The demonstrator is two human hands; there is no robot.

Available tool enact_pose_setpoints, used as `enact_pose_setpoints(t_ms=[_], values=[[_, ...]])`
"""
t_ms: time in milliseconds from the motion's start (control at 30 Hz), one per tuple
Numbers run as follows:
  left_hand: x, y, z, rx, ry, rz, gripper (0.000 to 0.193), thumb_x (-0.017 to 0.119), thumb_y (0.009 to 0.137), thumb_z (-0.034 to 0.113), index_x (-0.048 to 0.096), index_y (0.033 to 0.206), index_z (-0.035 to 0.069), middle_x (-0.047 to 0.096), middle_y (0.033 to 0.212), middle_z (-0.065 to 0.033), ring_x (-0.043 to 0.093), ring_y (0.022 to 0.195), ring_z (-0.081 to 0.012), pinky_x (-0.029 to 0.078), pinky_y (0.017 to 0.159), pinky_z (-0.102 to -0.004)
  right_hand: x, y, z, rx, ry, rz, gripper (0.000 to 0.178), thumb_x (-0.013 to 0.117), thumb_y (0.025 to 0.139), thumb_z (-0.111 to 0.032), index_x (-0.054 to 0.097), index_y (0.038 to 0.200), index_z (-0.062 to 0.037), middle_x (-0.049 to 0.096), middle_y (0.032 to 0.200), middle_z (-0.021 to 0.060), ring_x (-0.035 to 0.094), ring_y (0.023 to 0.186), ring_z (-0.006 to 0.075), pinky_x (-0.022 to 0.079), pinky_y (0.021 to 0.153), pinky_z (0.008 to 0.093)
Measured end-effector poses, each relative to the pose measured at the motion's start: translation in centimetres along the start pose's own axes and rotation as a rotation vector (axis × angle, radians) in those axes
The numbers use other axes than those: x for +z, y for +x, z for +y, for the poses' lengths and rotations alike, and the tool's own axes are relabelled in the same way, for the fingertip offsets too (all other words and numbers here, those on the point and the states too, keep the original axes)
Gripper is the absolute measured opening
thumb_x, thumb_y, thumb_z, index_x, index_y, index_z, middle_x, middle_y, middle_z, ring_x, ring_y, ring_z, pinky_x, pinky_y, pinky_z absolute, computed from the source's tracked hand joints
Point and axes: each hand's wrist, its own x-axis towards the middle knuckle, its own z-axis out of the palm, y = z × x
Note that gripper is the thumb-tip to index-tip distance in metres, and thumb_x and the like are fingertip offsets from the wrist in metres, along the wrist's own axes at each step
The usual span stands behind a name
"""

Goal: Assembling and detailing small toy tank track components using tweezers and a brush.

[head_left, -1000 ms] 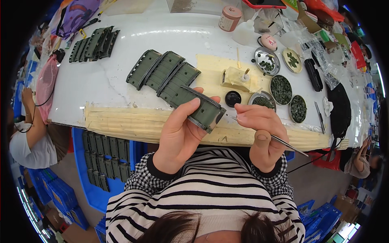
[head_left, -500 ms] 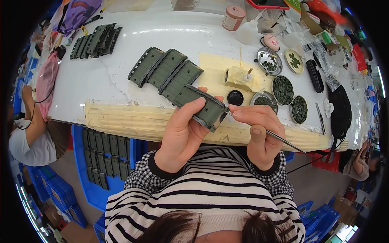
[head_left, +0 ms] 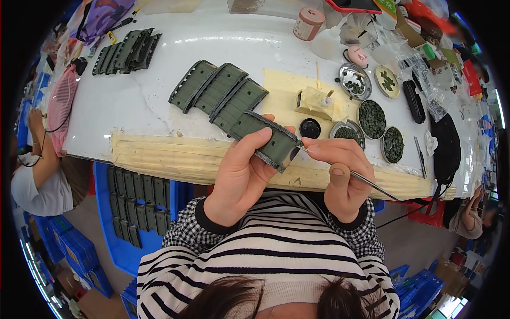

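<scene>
My left hand holds a dark green, slightly curved plastic panel with grey ribbed edging, its thumb on top and fingers underneath. In my right hand are slim metal tweezers, gripped like a pen. Their tip meets the panel's right end near a corner; anything in the tip is too small to make out. Overlapping green panels of the same sort lie just beyond my left hand. Small dark green bits fill a round dish close to my right hand.
Further right stand more dishes of green bits, a black cap and a tape-wrapped block. A stack of panels lies far left. Below the padded table edge, a blue bin holds several panels. Other people sit at both sides.
Both hands keep nearly the same pose, with the tweezers' tip still at the panel's end. The whole view has shifted only slightly.
</scene>
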Motion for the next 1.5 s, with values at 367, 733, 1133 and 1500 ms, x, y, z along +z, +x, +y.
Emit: enact_pose_setpoints(t_ms=[367,733,1133,1500], values=[[0.2,0.0,-0.2,0.008,0.010,0.051,0.026,0.056,0.094,0.015,0.052,0.118,0.006,0.063,0.114,-0.0144,0.063,0.104,-0.0182,0.053,0.088,-0.0306,0.1,-0.2,0.2,-0.037,-0.050,-0.019,0.017,0.060,0.086,0.001,0.069,0.100,0.0017,0.068,0.101,0.0164,0.068,0.092,0.0252,0.054,0.079,0.0310],[0.0,0.0,-0.3,0.036,0.058,0.038,0.025,0.056,0.094,0.014,0.051,0.118,0.008,0.064,0.112,-0.0139,0.063,0.102,-0.0169,0.054,0.085,-0.0302,-0.3,0.0,0.1,-0.047,-0.125,-0.068,0.017,0.063,0.084,-0.002,0.070,0.100,-0.0004,0.068,0.101,0.0145,0.068,0.090,0.0238,0.055,0.076,0.0301],[-0.6,-0.1,-0.5,-0.028,-0.063,-0.006,0.027,0.056,0.093,0.013,0.053,0.119,0.007,0.063,0.114,-0.0159,0.064,0.103,-0.0195,0.053,0.087,-0.0323,0.1,-0.4,-0.3,-0.144,-0.155,-0.052,0.025,0.067,0.074,0.004,0.069,0.099,0.0008,0.066,0.096,0.0152,0.068,0.091,0.0279,0.055,0.074,0.0323],[-0.6,0.2,-0.1,-0.045,0.019,-0.030,0.033,0.056,0.093,0.014,0.050,0.124,0.006,0.062,0.115,-0.0184,0.063,0.104,-0.0217,0.052,0.087,-0.0345,-0.4,-0.6,-0.6,-0.117,-0.169,-0.094,0.030,0.067,0.073,0.004,0.068,0.103,0.0018,0.066,0.099,0.0163,0.067,0.093,0.0285,0.055,0.075,0.0324]])
